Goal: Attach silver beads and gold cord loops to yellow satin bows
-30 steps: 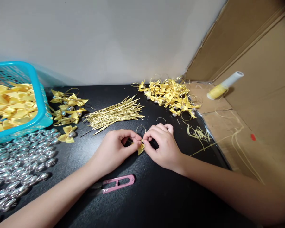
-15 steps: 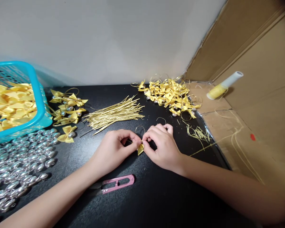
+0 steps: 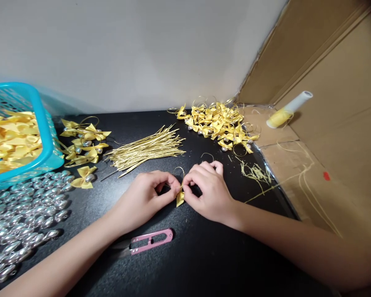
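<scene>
My left hand (image 3: 156, 194) and my right hand (image 3: 208, 187) meet at the middle of the black table. Both are closed in a pinch on a thin yellow thread, their fingertips a small gap apart. Right at that gap is a yellow ribbon bow (image 3: 179, 199), partly hidden by the fingers, with a thin gold cord loop (image 3: 179, 169) rising above it. The right hand's other fingers are curled. Nearer to me lie pink-handled thread snips (image 3: 152, 241), their blades pointing left.
Left, a turquoise basket (image 3: 46, 132) holds yellow bows; silver beads (image 3: 27, 214) spread before it. Beaded bows (image 3: 85, 140) lie beside it. Gold cords (image 3: 145, 150) are bundled behind my hands, with finished bows (image 3: 218, 123), thread scraps (image 3: 256, 172) and a thread spool (image 3: 289, 109) rightward.
The fingertips have drawn slightly apart, and more of the bow and strand shows between them. The whole view has shifted a little; other things lie as before.
</scene>
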The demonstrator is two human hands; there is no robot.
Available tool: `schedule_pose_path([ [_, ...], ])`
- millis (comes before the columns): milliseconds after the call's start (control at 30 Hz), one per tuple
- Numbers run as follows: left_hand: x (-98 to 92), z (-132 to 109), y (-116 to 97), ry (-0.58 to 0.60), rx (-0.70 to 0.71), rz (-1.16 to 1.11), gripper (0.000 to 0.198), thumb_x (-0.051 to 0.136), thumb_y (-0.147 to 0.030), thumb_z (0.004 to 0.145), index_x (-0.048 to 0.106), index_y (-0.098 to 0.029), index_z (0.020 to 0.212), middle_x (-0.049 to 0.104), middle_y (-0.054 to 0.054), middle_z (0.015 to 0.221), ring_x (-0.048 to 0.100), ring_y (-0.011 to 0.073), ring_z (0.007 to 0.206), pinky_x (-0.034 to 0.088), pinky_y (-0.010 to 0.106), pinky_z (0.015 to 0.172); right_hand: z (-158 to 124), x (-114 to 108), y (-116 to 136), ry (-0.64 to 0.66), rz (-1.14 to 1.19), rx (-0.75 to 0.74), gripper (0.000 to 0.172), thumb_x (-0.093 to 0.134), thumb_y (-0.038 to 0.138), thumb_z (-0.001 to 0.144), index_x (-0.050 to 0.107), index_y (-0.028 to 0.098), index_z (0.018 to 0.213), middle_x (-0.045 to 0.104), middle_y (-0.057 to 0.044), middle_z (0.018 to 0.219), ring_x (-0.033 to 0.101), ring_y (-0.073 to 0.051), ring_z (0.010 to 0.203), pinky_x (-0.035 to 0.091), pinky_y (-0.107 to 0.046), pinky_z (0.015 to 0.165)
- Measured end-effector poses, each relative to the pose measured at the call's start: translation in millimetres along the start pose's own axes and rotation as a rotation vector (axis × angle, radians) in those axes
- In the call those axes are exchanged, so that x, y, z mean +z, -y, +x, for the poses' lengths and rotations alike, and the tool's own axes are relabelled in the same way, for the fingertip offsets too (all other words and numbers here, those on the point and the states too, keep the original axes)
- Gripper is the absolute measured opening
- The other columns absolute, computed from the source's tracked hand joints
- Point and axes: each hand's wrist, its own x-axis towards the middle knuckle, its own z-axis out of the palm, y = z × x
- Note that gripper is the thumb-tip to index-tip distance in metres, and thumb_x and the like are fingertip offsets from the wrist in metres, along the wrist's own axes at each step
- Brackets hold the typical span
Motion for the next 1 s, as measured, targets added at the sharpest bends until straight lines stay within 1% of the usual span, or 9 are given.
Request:
schedule_pose_path([
  [100, 0.7, -0.9, 4.1, 0.009, 0.003, -0.021, 0.019, 0.055, -0.032, 0.088, 0.064, -0.018, 0.08, 0.057, -0.003, 0.062, 0.045, 0.0112, 0.057, 0.035, 0.021, 0.052, 0.3, 0.7, -0.7, -0.014, 0.003, -0.009, 0.014, 0.053, 0.023, 0.086, 0.057, 0.021, 0.072, 0.064, 0.003, 0.073, 0.053, -0.014, 0.077, 0.024, -0.035, 0.084],
  [233, 3.1, -0.3, 6.2, 0.007, 0.02, -0.056, 0.02, 0.053, -0.033, 0.09, 0.061, -0.018, 0.081, 0.06, -0.002, 0.068, 0.05, 0.0125, 0.062, 0.037, 0.022, 0.056, 0.8, 1.6, -1.8, -0.048, 0.015, -0.019, 0.015, 0.053, 0.022, 0.086, 0.057, 0.02, 0.072, 0.064, 0.003, 0.072, 0.053, -0.014, 0.076, 0.024, -0.035, 0.083],
  [333, 4.3, 0.6, 5.4, -0.005, 0.037, -0.06, 0.02, 0.053, -0.032, 0.09, 0.061, -0.018, 0.079, 0.061, -0.001, 0.068, 0.051, 0.0129, 0.062, 0.037, 0.023, 0.056, -0.1, 1.9, -1.7, -0.095, 0.011, -0.056, 0.015, 0.054, 0.021, 0.085, 0.057, 0.02, 0.071, 0.063, 0.004, 0.071, 0.052, -0.013, 0.075, 0.024, -0.036, 0.083],
  [500, 5.7, -1.3, 3.8, -0.03, 0.062, -0.029, 0.016, 0.054, -0.028, 0.089, 0.06, -0.018, 0.077, 0.052, -0.005, 0.06, 0.043, 0.0105, 0.055, 0.033, 0.021, 0.052, -3.1, 0.8, -0.2, -0.135, -0.044, -0.156, 0.013, 0.055, 0.02, 0.085, 0.057, 0.021, 0.073, 0.065, 0.005, 0.072, 0.053, -0.014, 0.077, 0.024, -0.038, 0.086],
  [600, 6.5, -2.1, 1.8, -0.057, 0.092, -0.003, 0.014, 0.055, -0.024, 0.087, 0.06, -0.018, 0.075, 0.046, -0.007, 0.056, 0.039, 0.0096, 0.052, 0.03, 0.021, 0.049, -3.3, 0.3, -0.4, -0.144, -0.076, -0.188, 0.01, 0.056, 0.02, 0.086, 0.058, 0.021, 0.076, 0.068, 0.003, 0.082, 0.054, -0.016, 0.087, 0.024, -0.04, 0.088],
  [667, 6.9, -1.3, 1.0, -0.06, 0.097, -0.007, 0.013, 0.056, -0.023, 0.085, 0.06, -0.018, 0.074, 0.048, -0.006, 0.057, 0.04, 0.0097, 0.053, 0.031, 0.021, 0.049, -2.7, 0.4, -1.2, -0.147, -0.071, -0.168, 0.009, 0.057, 0.021, 0.086, 0.059, 0.021, 0.077, 0.069, 0.002, 0.092, 0.054, -0.018, 0.095, 0.025, -0.04, 0.089],
  [733, 7.0, 0.0, 1.5, -0.05, 0.088, -0.025, 0.012, 0.056, -0.022, 0.085, 0.06, -0.018, 0.075, 0.053, -0.005, 0.059, 0.042, 0.0101, 0.054, 0.033, 0.022, 0.051, -1.9, 0.3, -2.2, -0.135, -0.047, -0.126, 0.009, 0.057, 0.021, 0.085, 0.059, 0.021, 0.077, 0.069, 0.001, 0.096, 0.054, -0.018, 0.098, 0.026, -0.04, 0.089],
  [833, 6.2, 0.9, 4.0, -0.026, 0.074, -0.074, 0.011, 0.055, -0.021, 0.084, 0.06, -0.018, 0.075, 0.057, -0.004, 0.063, 0.045, 0.0111, 0.057, 0.036, 0.023, 0.053, -0.9, -0.3, -2.9, -0.093, -0.007, -0.09, 0.01, 0.056, 0.021, 0.086, 0.059, 0.021, 0.076, 0.068, 0.001, 0.095, 0.054, -0.017, 0.096, 0.027, -0.039, 0.088],
  [1000, 4.3, 0.5, 3.8, -0.002, 0.058, -0.16, 0.009, 0.055, -0.02, 0.084, 0.058, -0.018, 0.075, 0.057, -0.004, 0.065, 0.046, 0.0112, 0.06, 0.038, 0.023, 0.056, 0.2, -1.3, -2.5, -0.045, 0.026, -0.085, 0.011, 0.056, 0.02, 0.087, 0.059, 0.021, 0.076, 0.068, 0.002, 0.095, 0.054, -0.017, 0.096, 0.027, -0.039, 0.088],
])
